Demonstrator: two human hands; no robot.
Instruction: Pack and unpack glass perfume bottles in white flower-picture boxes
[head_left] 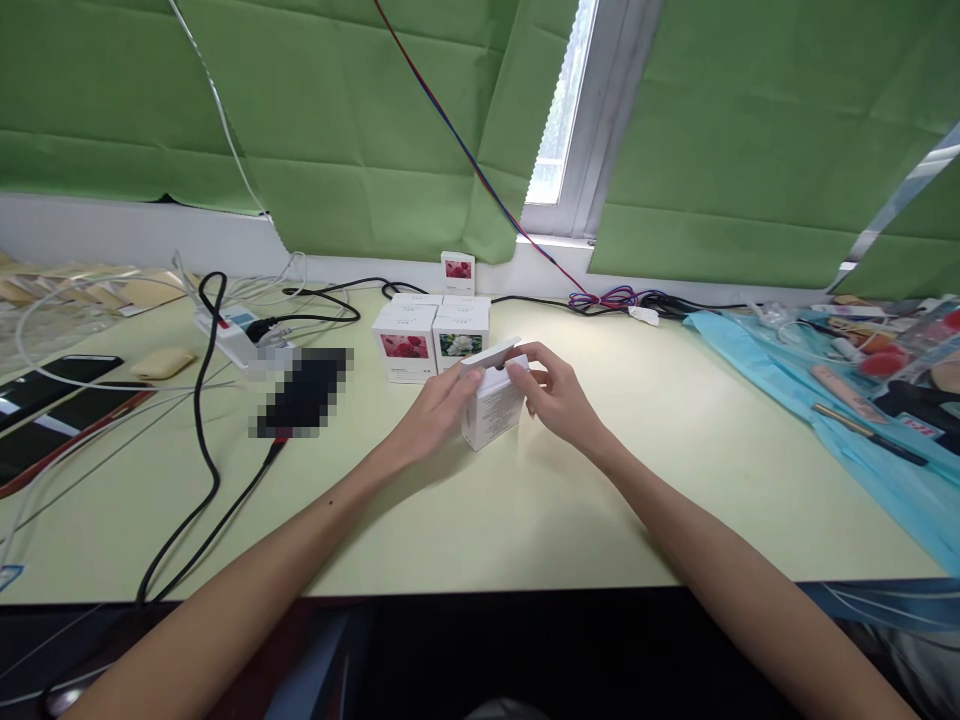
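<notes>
A small white box (493,415) with printed text on its side stands tilted on the table, its top flap partly raised. My left hand (439,408) is closed round the box's left side, thumb near the top edge. My right hand (553,392) grips the top right corner, its thumb and fingers at the flap. What is inside the box cannot be seen. Just behind are white boxes with a red flower picture (405,346) and a white flower picture (460,345).
One more box (458,270) stands at the wall. Left lie a power strip (229,335), black cables, a blurred dark device (306,392) and phones (56,400). On the right, a blue sheet (847,430) carries a pen (870,434) and assorted items. The table's front edge is near my forearms.
</notes>
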